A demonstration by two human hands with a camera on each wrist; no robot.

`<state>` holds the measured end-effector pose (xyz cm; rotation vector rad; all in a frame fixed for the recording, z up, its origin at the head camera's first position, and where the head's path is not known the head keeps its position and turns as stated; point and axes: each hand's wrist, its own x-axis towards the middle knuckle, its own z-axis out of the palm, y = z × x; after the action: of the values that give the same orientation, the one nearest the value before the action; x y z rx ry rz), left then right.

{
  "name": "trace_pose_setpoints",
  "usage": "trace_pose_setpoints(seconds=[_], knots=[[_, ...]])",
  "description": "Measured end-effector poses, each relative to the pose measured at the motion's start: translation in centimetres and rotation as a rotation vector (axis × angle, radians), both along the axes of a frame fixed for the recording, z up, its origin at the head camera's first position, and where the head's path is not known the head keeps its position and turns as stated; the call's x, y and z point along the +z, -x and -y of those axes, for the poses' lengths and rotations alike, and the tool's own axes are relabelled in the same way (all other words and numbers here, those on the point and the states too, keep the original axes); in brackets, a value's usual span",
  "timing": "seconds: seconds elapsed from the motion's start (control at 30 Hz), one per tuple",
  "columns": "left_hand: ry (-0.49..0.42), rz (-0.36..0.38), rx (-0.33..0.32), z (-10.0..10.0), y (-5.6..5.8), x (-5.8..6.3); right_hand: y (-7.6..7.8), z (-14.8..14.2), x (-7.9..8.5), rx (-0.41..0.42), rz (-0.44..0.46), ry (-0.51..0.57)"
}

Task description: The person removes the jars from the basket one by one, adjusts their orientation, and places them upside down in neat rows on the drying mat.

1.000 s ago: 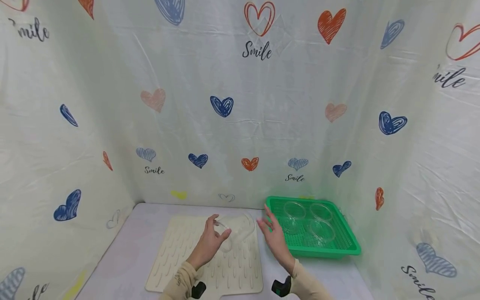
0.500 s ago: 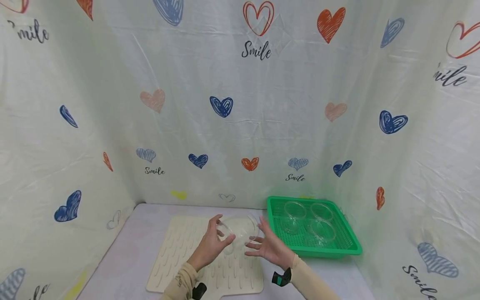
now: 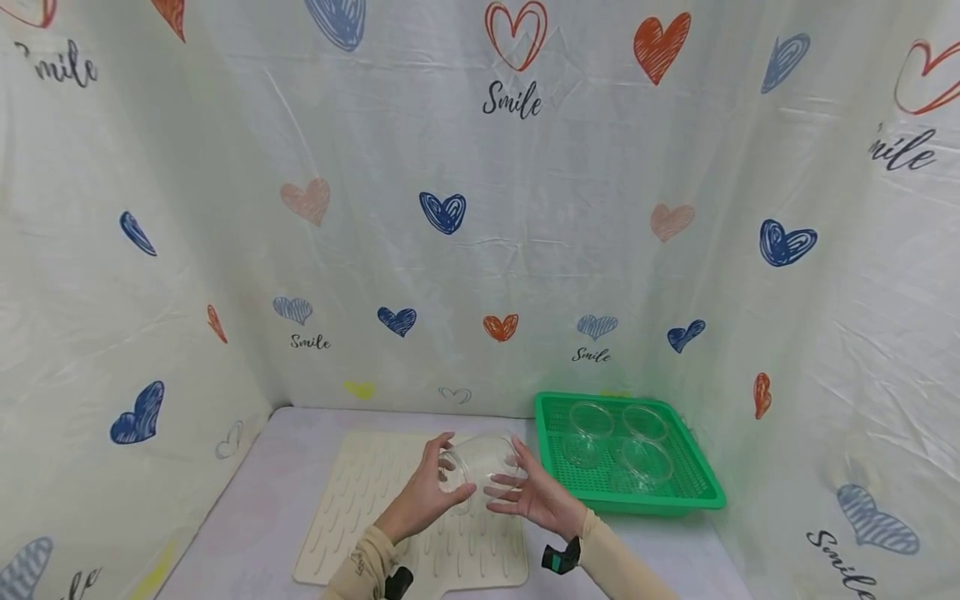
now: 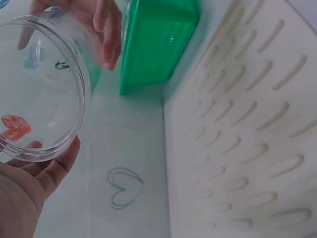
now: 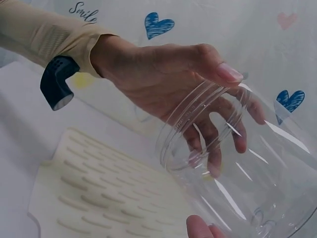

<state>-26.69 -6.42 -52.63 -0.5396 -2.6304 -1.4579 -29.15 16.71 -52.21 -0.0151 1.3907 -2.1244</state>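
A clear, wide-mouthed jar (image 3: 486,457) with a threaded neck is held on its side over the cream ridged mat (image 3: 352,508). My left hand (image 3: 422,498) grips it by the rim, thumb and fingers spread around the mouth; the right wrist view shows that left hand (image 5: 163,74) at the neck of the jar (image 5: 267,148). On the opposite end, my right hand (image 3: 546,498) holds the jar body, thumb above and fingers below. From the left wrist, the right hand (image 4: 106,29) appears behind the jar, partly seen through it.
A green plastic basket (image 3: 660,505) stands at the back right of the table, with three clear jars (image 3: 647,462) upright in it. Behind the white table (image 3: 247,492) hangs a curtain (image 3: 360,250) printed with hearts.
My right hand has come left from beside the basket to the jar's far end, its thumb and fingers closing around it. The left hand has shifted slightly right with the jar.
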Motion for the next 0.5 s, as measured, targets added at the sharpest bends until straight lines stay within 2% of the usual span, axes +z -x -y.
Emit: trace_pose_setpoints(seconds=[0.23, 0.37, 0.5], knots=[[-0.004, 0.018, 0.033, 1.4, -0.3, -0.6, 0.6, 1.7, -0.1, 0.003, -0.096, -0.119], [0.012, 0.060, 0.097, 2.9, -1.0, -1.2, 1.0, 2.8, -0.4, -0.002, -0.209, -0.211], [0.078, 0.103, 0.180, 4.8, -2.0, -2.5, 1.5, 4.2, -0.7, -0.085, -0.340, -0.322]])
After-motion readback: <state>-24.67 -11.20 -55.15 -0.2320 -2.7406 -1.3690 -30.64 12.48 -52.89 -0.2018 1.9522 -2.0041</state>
